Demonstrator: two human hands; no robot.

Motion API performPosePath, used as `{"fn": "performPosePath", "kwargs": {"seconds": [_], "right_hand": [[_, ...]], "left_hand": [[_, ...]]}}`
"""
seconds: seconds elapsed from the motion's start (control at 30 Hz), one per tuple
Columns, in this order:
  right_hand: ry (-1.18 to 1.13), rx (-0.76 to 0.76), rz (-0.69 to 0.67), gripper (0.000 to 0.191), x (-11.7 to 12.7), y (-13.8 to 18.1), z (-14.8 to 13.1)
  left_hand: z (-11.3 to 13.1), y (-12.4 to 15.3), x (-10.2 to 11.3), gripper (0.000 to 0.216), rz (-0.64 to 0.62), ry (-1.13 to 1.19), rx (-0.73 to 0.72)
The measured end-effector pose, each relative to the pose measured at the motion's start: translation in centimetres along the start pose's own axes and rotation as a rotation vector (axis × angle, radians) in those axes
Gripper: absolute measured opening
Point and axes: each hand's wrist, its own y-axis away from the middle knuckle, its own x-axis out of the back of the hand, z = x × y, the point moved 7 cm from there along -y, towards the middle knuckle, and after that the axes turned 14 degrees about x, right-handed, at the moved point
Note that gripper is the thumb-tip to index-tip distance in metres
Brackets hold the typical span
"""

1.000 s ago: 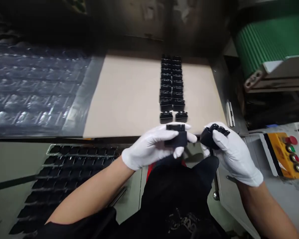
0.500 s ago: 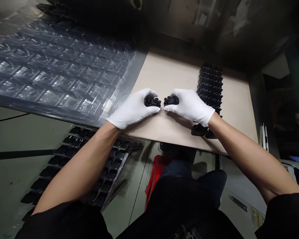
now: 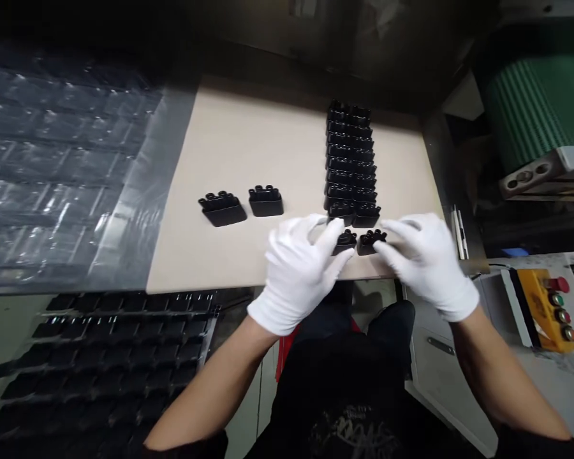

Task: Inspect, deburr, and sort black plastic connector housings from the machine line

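Both my hands wear white gloves. My left hand [image 3: 299, 264] is by the left piece of the front pair, a small black plastic part [image 3: 346, 242] with round posts on top; its fingers are apart, partly covering that part. At the right, my right hand [image 3: 423, 261] has thumb and fingers spread beside the other black part [image 3: 370, 241]. Behind this pair stands a double row of like black parts [image 3: 350, 159], running away from me. Two more, a tilted black part [image 3: 222, 209] and its neighbour [image 3: 266, 201], sit apart on the left of the beige board [image 3: 277, 140].
A clear plastic tray [image 3: 57, 191] with moulded pockets covers the left of the bench. Below it, a lower rack [image 3: 124, 357] bears many black pieces. A yellow button box [image 3: 548, 309] and a green ribbed block [image 3: 530, 102] are at the right, with white sticks [image 3: 459, 233] near the board.
The two black parts that my hands held now stand on the board's left. Both hands have let go and moved right, to the front pair by the double row. The view has shifted right.
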Motion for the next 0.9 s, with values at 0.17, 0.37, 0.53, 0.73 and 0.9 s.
{"fn": "performPosePath", "kwargs": {"seconds": [0.17,0.37,0.53,0.73,0.9], "right_hand": [[-0.004,0.008,-0.02,0.027,-4.6,3.7,-0.6],[-0.68,-0.423,0.341,0.037,-7.2,6.2,2.0],[-1.544,-0.85,0.81,0.051,-4.7,14.4,3.3],[-2.171,-1.395,1.409,0.045,-6.0,32.6,-4.4],[-1.902,-1.579,1.649,0.034,-4.9,44.5,-8.2]], "left_hand": [[1.5,0.5,-6.0,0.031,-0.139,-0.213,-0.117],[-0.5,0.4,-3.9,0.052,-0.178,0.338,0.219],[4.2,5.2,-6.8,0.037,-0.434,1.256,0.974],[14.4,18.7,-19.3,0.014,-1.029,1.113,1.643],[24.0,21.5,-27.1,0.023,-1.552,0.776,1.215]]}}
